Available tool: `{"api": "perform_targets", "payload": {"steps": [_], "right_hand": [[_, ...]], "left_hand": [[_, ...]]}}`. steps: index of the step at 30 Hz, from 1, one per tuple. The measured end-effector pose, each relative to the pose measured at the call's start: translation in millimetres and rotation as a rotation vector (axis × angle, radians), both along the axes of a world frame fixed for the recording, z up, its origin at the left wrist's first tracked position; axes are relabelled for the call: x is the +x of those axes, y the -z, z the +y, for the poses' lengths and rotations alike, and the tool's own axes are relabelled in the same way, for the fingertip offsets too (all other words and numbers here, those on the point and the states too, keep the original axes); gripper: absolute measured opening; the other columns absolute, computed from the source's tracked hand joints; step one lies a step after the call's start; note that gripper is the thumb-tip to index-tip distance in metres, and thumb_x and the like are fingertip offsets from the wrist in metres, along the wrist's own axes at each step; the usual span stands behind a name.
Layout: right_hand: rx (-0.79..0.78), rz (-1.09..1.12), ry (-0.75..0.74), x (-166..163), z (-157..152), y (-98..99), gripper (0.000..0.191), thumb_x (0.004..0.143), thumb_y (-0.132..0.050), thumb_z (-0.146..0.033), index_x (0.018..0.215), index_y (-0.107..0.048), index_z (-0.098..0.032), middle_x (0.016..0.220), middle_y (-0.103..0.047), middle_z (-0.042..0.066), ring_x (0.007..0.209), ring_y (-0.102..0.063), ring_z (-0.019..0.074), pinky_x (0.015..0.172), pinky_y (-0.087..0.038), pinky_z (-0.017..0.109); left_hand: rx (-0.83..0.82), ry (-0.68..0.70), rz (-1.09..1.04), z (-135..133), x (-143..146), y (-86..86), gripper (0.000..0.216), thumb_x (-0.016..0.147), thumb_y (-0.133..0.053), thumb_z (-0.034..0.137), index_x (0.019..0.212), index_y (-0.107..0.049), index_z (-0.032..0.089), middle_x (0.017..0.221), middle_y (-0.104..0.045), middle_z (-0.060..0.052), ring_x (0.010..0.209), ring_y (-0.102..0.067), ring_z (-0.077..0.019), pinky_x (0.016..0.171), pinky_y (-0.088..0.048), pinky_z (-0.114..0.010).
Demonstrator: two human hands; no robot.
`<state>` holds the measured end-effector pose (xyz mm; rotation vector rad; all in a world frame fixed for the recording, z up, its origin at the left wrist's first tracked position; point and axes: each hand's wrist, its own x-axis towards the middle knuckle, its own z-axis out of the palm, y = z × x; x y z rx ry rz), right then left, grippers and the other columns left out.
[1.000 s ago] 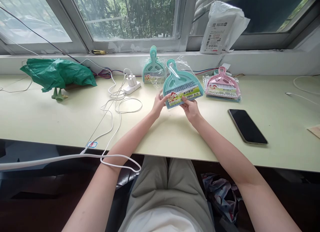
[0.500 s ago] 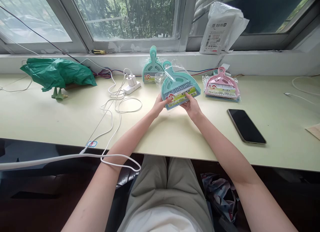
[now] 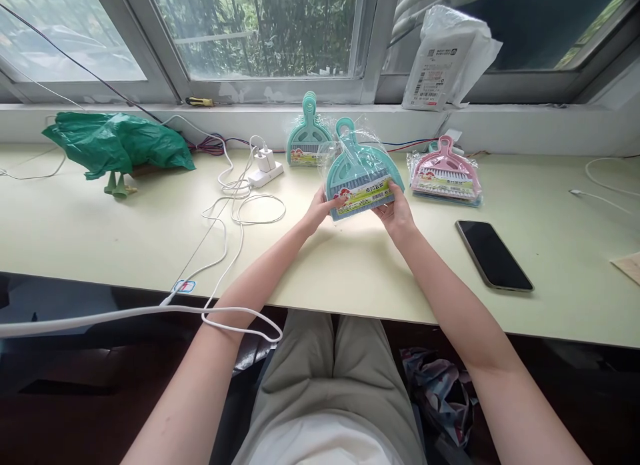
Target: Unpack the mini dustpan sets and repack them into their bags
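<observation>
Together, the left hand (image 3: 320, 208) and right hand (image 3: 397, 213) grip the lower corners of a teal dustpan set (image 3: 361, 175) in clear wrap, held above the desk (image 3: 100, 231) with its handle pointing toward the window. Another teal set (image 3: 305, 139) stands just behind it, a pink set (image 3: 444, 175) lies near on the right, and a phone (image 3: 493, 255) rests beyond the right hand.

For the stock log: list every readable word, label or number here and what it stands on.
Held teal dustpan-and-brush set: label with Chinese characters, too blurred to read.
White parcel on the sill: shipping label with QR code, print too small.
Pink dustpan set, rear teal set: labels unreadable.
Cable tag: unreadable.
</observation>
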<state>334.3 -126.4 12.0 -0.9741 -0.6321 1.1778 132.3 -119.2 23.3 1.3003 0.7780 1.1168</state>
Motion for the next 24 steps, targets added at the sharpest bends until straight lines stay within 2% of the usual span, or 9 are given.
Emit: {"api": "perform_targets", "payload": {"steps": [6,9,11,13,15,17,19,21,24], "right_hand": [[0.129,-0.004,-0.11,-19,-11,-4.8,0.034,0.077,-0.073,-0.043,0.105,-0.064,-0.026,0.108,-0.074,0.0,0.109,-0.069,0.0189,0.091,-0.06,0.031],[0.155,-0.014,-0.174,-30,-16,-3.0,0.035,0.071,-0.079,-0.033,0.102,-0.066,-0.024,0.108,-0.075,0.0,0.109,-0.069,0.0191,0.097,-0.057,0.033],[0.161,-0.011,-0.148,-34,-18,-1.7,0.032,0.069,-0.081,-0.029,0.097,-0.067,-0.022,0.105,-0.075,0.001,0.109,-0.069,0.0198,0.1,-0.056,0.035],[0.177,0.008,-0.106,-34,-18,-1.5,0.03,0.069,-0.081,-0.027,0.095,-0.068,-0.022,0.104,-0.076,0.002,0.111,-0.069,0.0204,0.101,-0.056,0.036],[0.207,0.029,-0.078,-34,-19,-2.6,0.029,0.07,-0.08,-0.026,0.096,-0.068,-0.022,0.103,-0.076,0.001,0.112,-0.068,0.0204,0.102,-0.056,0.036],[0.236,0.044,-0.064,-33,-20,-4.5,0.03,0.071,-0.079,-0.026,0.099,-0.068,-0.023,0.103,-0.076,0.001,0.111,-0.069,0.0201,0.103,-0.055,0.036],[0.25,0.054,-0.053,-34,-21,-6.3,0.032,0.072,-0.079,-0.026,0.102,-0.068,-0.023,0.104,-0.076,0.001,0.11,-0.07,0.0198,0.104,-0.054,0.036],[0.241,0.058,-0.043,-34,-21,-7.3,0.031,0.073,-0.078,-0.025,0.103,-0.068,-0.023,0.105,-0.076,0.001,0.111,-0.069,0.0194,0.105,-0.054,0.035],[0.207,0.072,-0.035,-34,-20,-7.3,0.027,0.075,-0.075,-0.021,0.101,-0.068,-0.022,0.104,-0.076,0.001,0.113,-0.069,0.0191,0.105,-0.054,0.035]], "left_hand": [[0.02,-0.025,-0.029,6,-6,-1.8,0.06,0.065,-0.08,0.041,0.117,-0.058,0.02,0.119,-0.071,-0.009,0.115,-0.064,-0.0312,0.096,-0.052,-0.043],[0.007,-0.033,-0.012,9,-11,-2.7,0.059,0.065,-0.079,0.042,0.116,-0.06,0.019,0.118,-0.072,-0.008,0.11,-0.067,-0.0293,0.093,-0.053,-0.041],[-0.007,0.001,0.035,9,-14,-4.1,0.059,0.067,-0.078,0.044,0.118,-0.061,0.018,0.116,-0.072,-0.009,0.101,-0.07,-0.0268,0.088,-0.055,-0.038],[-0.025,0.092,0.099,7,-16,-6.0,0.06,0.072,-0.074,0.05,0.12,-0.062,0.017,0.113,-0.073,-0.012,0.086,-0.073,-0.0242,0.08,-0.056,-0.036],[-0.058,0.241,0.156,4,-16,-7.0,0.062,0.077,-0.067,0.059,0.121,-0.063,0.016,0.112,-0.074,-0.015,0.076,-0.073,-0.0227,0.075,-0.057,-0.035],[-0.113,0.419,0.198,0,-14,-5.9,0.064,0.079,-0.06,0.066,0.12,-0.065,0.016,0.116,-0.072,-0.017,0.08,-0.074,-0.0238,0.076,-0.057,-0.035],[-0.168,0.538,0.192,-2,-10,-2.9,0.064,0.08,-0.057,0.069,0.119,-0.067,0.019,0.124,-0.069,-0.016,0.094,-0.073,-0.0272,0.08,-0.058,-0.036],[-0.187,0.502,0.105,-3,-5,0.5,0.06,0.08,-0.06,0.067,0.122,-0.066,0.025,0.131,-0.066,-0.012,0.108,-0.069,-0.0301,0.085,-0.057,-0.039],[-0.15,0.281,-0.098,2,-3,1.2,0.057,0.08,-0.061,0.064,0.124,-0.064,0.028,0.131,-0.067,-0.007,0.12,-0.063,-0.0306,0.095,-0.054,-0.044]]}}
